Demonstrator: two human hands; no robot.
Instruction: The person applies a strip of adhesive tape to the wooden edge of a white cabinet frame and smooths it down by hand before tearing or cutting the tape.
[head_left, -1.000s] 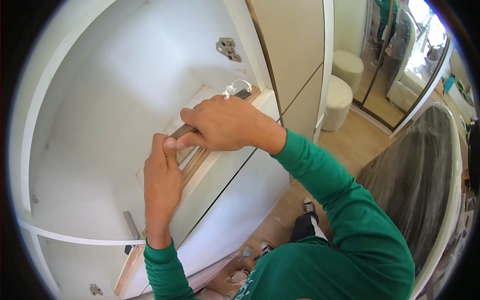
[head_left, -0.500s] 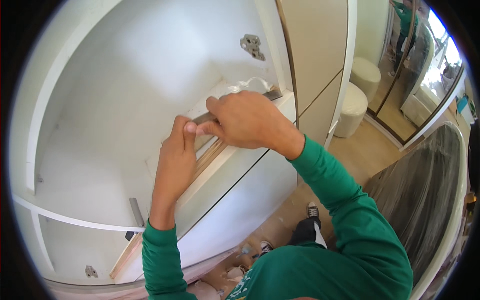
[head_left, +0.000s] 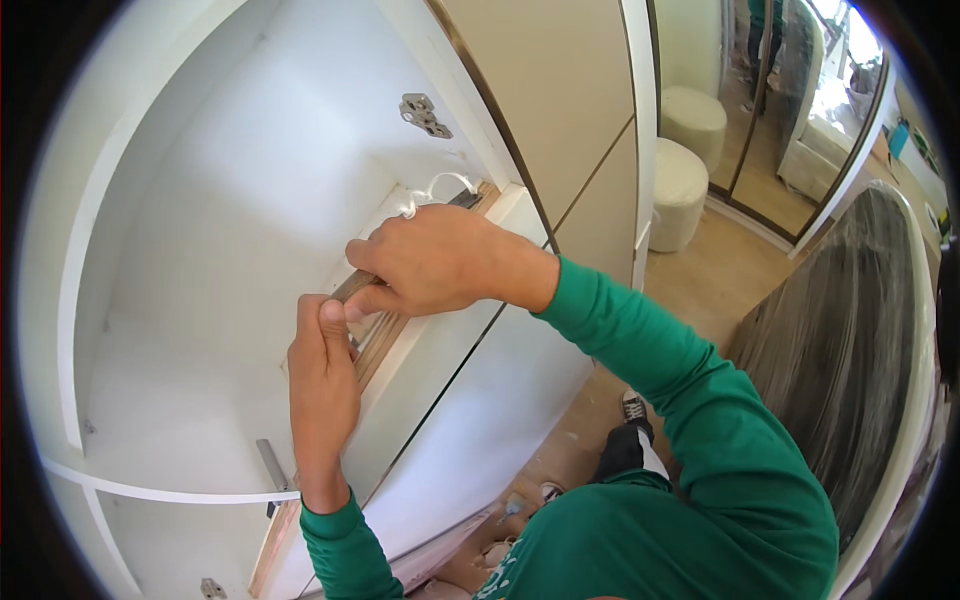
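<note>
Right hand fingers are curling down over a thin brown strip on the white cabinet panel's top edge, pinching it. Left hand thumb and fingertips are closing on the same strip just below. Looks like they're seating it into the edge; next move likely calls for even pressure along its length. White cable is sitting just beyond the knuckles.

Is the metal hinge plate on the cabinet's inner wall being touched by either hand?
No. The hinge plate sits alone up the wall, while the left hand and right hand grip the wooden strip below.
</note>
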